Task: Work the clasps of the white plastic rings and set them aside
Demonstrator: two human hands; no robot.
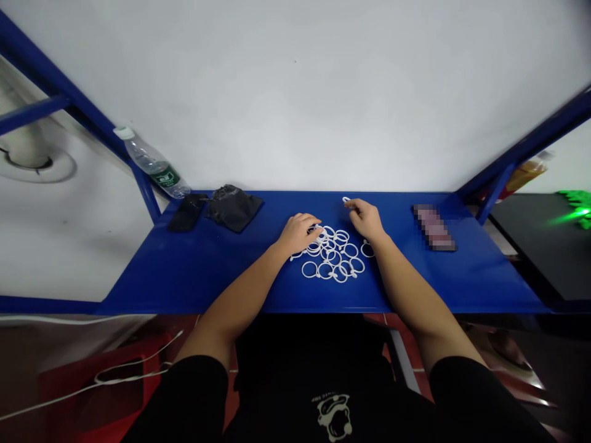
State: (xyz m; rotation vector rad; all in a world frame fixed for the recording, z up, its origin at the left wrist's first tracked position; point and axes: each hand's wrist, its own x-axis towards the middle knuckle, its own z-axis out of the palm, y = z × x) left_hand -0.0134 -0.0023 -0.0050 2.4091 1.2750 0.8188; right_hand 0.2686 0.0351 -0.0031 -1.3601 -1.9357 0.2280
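A loose pile of several white plastic rings (335, 255) lies in the middle of the blue table (207, 271). My left hand (300, 232) rests on the pile's left edge with its fingers curled onto the rings. My right hand (364, 216) sits just behind the pile, its fingertips pinched on a single white ring (346, 200) held a little above the table. One more ring (367, 249) lies by my right wrist.
A plastic water bottle (152, 163) leans against the blue frame at the back left. Two black pouches (233, 206) (187, 212) lie next to it. A blurred flat object (434, 227) lies at the right. A black table (535, 246) stands further right.
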